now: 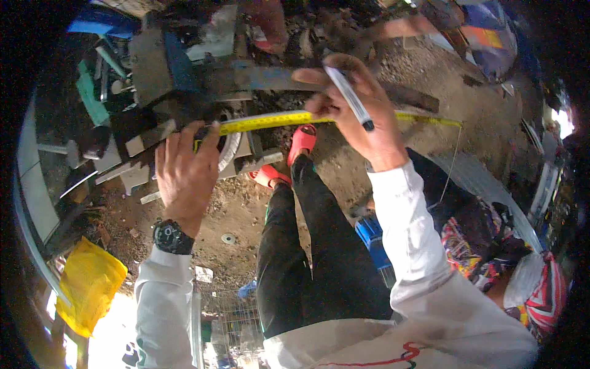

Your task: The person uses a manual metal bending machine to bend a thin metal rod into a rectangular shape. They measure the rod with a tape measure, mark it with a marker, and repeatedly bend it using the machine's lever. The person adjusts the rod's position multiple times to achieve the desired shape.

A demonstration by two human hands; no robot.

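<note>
My left hand is curled over a tape measure; its case is mostly hidden beneath the fingers. The yellow blade runs out from the fingertips to the right, passing behind my right hand, and its far end hangs near the ground at the right. My right hand is raised over the blade and grips a white marker pen with a dark end pointing down and right. Its fingers reach left, close to the blade; whether they touch it I cannot tell. A pale curved strip lies beside my left hand.
Metal and wood scraps are piled at the left, with dark bars further right. Another person crouches at the right beside a corrugated sheet. A yellow sack, a blue object and a wire cage are nearer.
</note>
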